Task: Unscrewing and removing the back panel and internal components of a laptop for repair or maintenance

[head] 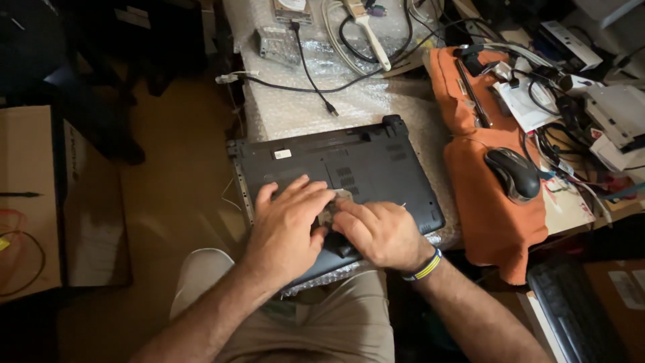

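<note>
Both hands are pressing down on an upturned black laptop (336, 168) lying at the bubble wrap's (302, 107) near-left edge. The left hand (289, 225) is lying spread and flat; the right hand (379, 232) is pinching a small grey part (330, 214). An orange cloth (494, 208) and black mouse (514, 173) are crowding the right side.

Table (578, 208) — bubble wrap (349, 107), orange cloth (490, 202), cables (309, 74)

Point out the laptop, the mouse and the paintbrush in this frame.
laptop (376, 161): head view, bare underside panel.
mouse (514, 173): head view, top shell.
paintbrush (373, 42): head view, pale handle.
</note>
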